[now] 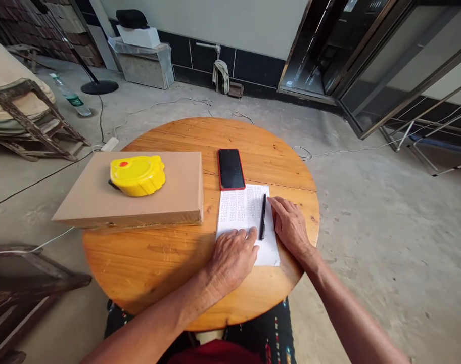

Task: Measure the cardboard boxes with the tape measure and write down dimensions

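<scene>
Resting the left hand (234, 257) on the paper (238, 210), probably against sliding, and placing the right hand (291, 226) by its right edge, seemingly for steadiness. Flanking the pen (263, 217) with both hands, gripping it with neither, perhaps having it within easy reach. Facing the phone (231, 168) ahead of the left hand, at the paper's top edge, maybe as a weight. Laying the left palm down, bending its knuckles slightly; curving the right fingers loosely, grasping nothing.

Free passage: worktop (276, 159) beyond and right of the smartphone (231, 169). Obstacles: cardboard box (181, 189) bearing yellow tape measure (138, 176), left; black pen (263, 217) between left hand (234, 255) and right hand (291, 224).
</scene>
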`<state>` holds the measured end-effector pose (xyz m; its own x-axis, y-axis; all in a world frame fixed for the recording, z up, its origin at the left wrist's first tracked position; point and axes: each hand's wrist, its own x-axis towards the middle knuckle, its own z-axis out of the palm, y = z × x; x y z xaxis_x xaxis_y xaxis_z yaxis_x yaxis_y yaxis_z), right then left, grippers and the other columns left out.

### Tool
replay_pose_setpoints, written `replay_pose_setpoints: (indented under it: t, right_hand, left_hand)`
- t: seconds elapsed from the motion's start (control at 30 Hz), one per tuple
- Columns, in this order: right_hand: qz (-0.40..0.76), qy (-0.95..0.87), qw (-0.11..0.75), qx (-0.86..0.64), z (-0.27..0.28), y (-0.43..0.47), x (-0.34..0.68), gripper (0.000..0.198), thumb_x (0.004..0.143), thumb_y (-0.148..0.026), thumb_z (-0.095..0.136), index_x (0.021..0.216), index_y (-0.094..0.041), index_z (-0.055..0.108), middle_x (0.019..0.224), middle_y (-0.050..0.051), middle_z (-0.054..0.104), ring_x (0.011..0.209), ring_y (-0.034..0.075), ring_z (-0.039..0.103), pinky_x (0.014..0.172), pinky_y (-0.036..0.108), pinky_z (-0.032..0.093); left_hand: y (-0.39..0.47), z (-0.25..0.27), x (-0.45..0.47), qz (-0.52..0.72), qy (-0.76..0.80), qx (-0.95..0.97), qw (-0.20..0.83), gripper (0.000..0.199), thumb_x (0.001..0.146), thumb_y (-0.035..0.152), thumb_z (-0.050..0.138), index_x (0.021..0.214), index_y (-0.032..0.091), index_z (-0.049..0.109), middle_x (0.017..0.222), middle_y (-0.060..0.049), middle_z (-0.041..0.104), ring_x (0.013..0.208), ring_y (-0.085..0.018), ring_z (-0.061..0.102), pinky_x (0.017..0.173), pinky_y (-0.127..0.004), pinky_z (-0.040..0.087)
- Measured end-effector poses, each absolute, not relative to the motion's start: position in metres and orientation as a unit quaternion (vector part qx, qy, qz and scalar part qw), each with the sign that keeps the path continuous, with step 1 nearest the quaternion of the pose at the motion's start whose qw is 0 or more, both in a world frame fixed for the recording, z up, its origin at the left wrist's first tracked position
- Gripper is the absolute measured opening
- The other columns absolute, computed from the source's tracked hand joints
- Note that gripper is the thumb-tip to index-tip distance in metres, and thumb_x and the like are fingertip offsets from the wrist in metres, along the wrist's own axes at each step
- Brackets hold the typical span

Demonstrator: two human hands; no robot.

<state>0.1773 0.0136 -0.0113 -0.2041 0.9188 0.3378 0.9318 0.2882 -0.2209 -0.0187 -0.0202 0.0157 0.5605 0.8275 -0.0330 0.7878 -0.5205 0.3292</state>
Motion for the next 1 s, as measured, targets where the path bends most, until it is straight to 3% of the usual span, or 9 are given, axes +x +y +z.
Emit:
replay_pose_setpoints:
  t: [0.23, 0.33, 0.47, 0.67, 0.87, 1.0]
  right_hand:
    - [-0.008, -0.733, 0.298, -0.611, -0.011, 0.010, 0.179, 0.039, 0.084, -0.004, 0.035, 0.108, -0.014, 0.064, 0.111, 0.016, 0.066, 0.103, 0.027, 0.060, 0.088, 0.042, 0.050]
    - [-0.007, -0.716, 0.323, -0.618, -0.015, 0.011, 0.181, 0.039, 0.082, -0.003, 0.034, 0.105, -0.015, 0.064, 0.114, 0.016, 0.065, 0.105, 0.026, 0.061, 0.089, 0.042, 0.051]
    - [-0.003, -0.694, 0.359, -0.625, -0.020, 0.014, 0.189, 0.035, 0.083, -0.007, 0.035, 0.099, -0.018, 0.065, 0.111, 0.014, 0.066, 0.102, 0.024, 0.063, 0.088, 0.041, 0.052]
    - [-0.003, -0.662, 0.424, -0.618, 0.007, 0.010, 0.175, 0.026, 0.085, -0.016, 0.040, 0.091, -0.019, 0.065, 0.112, 0.013, 0.066, 0.103, 0.027, 0.064, 0.084, 0.046, 0.053]
    - [0.059, -0.743, 0.430, -0.509, 0.077, 0.028, 0.076, 0.023, 0.087, -0.033, 0.054, 0.107, -0.024, 0.062, 0.127, 0.011, 0.059, 0.119, 0.027, 0.055, 0.087, 0.044, 0.051]
    - [0.095, -0.828, 0.333, -0.441, 0.104, 0.061, -0.006, 0.059, 0.082, -0.043, 0.062, 0.134, -0.021, 0.047, 0.141, 0.017, 0.048, 0.130, 0.032, 0.045, 0.100, 0.052, 0.043]
  left_hand:
    - [-0.039, 0.029, -0.029, 0.062, 0.450, 0.879, 0.146, 0.026, 0.087, 0.020, 0.054, 0.112, 0.015, 0.062, 0.095, -0.009, 0.066, 0.090, -0.028, 0.064, 0.079, -0.042, 0.053]
    - [-0.058, 0.031, -0.045, 0.088, 0.455, 0.869, 0.172, 0.029, 0.088, 0.020, 0.053, 0.116, 0.017, 0.061, 0.095, -0.008, 0.067, 0.089, -0.026, 0.065, 0.079, -0.040, 0.054]
    - [-0.091, 0.017, -0.084, 0.193, 0.471, 0.837, 0.201, 0.036, 0.089, 0.023, 0.054, 0.125, 0.021, 0.057, 0.097, -0.006, 0.069, 0.084, -0.021, 0.067, 0.077, -0.034, 0.055]
    - [-0.109, 0.013, -0.165, 0.355, 0.497, 0.772, 0.175, 0.025, 0.091, 0.019, 0.053, 0.115, 0.021, 0.061, 0.077, 0.000, 0.064, 0.069, -0.012, 0.063, 0.066, -0.021, 0.051]
    - [-0.067, 0.048, -0.225, 0.472, 0.586, 0.659, 0.006, 0.029, 0.090, 0.022, 0.054, 0.119, 0.021, 0.060, 0.106, -0.007, 0.063, 0.101, -0.019, 0.060, 0.091, -0.033, 0.048]
    - [-0.024, 0.054, -0.240, 0.511, 0.640, 0.574, 0.015, 0.044, 0.089, 0.033, 0.055, 0.131, 0.019, 0.052, 0.134, -0.013, 0.050, 0.127, -0.026, 0.047, 0.109, -0.043, 0.037]
